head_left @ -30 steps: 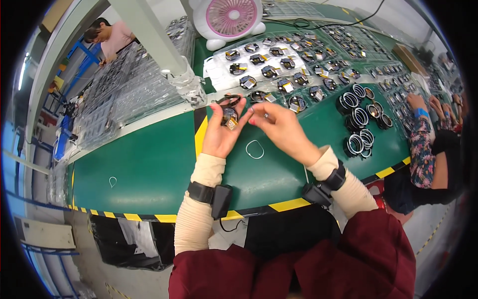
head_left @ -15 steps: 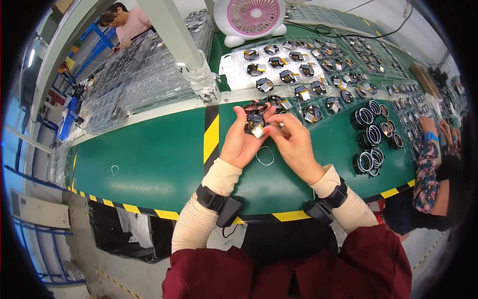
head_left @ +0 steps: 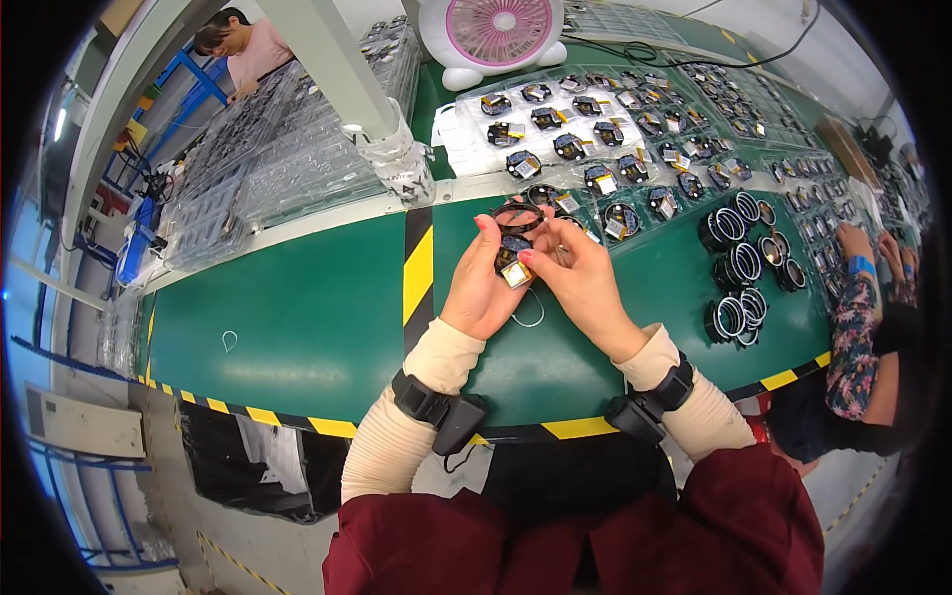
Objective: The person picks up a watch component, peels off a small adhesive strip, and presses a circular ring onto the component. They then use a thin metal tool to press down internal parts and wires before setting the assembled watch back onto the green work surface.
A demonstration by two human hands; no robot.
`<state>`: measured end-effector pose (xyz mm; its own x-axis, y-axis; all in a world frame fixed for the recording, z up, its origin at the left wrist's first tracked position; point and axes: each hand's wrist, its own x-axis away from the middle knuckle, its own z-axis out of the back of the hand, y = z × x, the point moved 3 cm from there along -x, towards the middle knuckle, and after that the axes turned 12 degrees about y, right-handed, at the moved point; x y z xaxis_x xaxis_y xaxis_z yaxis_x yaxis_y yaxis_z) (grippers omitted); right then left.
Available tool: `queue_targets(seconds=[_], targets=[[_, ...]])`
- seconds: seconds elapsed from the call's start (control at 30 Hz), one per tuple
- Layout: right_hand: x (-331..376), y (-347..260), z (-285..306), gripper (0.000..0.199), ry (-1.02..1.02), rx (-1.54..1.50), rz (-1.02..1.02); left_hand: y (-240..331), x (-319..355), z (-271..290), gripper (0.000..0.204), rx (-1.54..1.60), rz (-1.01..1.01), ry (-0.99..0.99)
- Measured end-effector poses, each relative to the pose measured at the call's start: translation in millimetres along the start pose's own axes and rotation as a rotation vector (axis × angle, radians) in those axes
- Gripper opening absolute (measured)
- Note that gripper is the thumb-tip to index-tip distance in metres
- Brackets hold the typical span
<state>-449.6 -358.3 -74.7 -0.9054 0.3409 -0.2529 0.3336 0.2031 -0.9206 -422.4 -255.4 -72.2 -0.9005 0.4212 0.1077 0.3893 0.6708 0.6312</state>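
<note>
Over the green table, my left hand [head_left: 476, 290] is closed around a round black circuit module [head_left: 513, 248] and a black ring [head_left: 517, 206] at its far end. My right hand [head_left: 587, 286] works from the other side. Its thumb and forefinger pinch beside a small silver-and-yellow piece [head_left: 516, 274] at the module's near edge, and its other fingers curl by the ring. How the ring and the module join is partly hidden by my fingers. A thin white loop [head_left: 541, 315] lies on the table just below my hands.
Clear trays of round modules [head_left: 570, 147] spread beyond my hands. Black-and-white rings [head_left: 736, 268] stand in groups on the right. A pink-and-white fan [head_left: 499, 35] and a wrapped post [head_left: 397, 164] are behind. A co-worker's arm [head_left: 851, 337] reaches in at far right.
The black ring shows more openly above the module. My right thumb and fingers have shifted slightly left, closer to the silver piece. The whole view has moved a little.
</note>
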Motion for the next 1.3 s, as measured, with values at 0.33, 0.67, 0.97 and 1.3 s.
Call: queue_targets(seconds=[0.33,0.67,0.97,1.3], targets=[[-2.6,-21.7,6.5,0.017,0.037,-0.104,-0.427,25.8,-4.5,13.7,0.033,0.157,-0.077,0.105],[-5.4,-21.7,13.1,0.016,0.065,0.021,-0.267,17.1,2.7,4.4,0.026,-0.45,-0.081,0.235],[-8.9,-20.1,19.3,0.025,0.045,0.033,-0.311,18.8,3.5,1.6,0.017,-0.684,-0.32,0.218],[-10.2,-22.3,19.1,0.017,0.043,0.002,-0.308,18.1,3.5,2.8,0.016,-0.656,-0.307,0.222]])
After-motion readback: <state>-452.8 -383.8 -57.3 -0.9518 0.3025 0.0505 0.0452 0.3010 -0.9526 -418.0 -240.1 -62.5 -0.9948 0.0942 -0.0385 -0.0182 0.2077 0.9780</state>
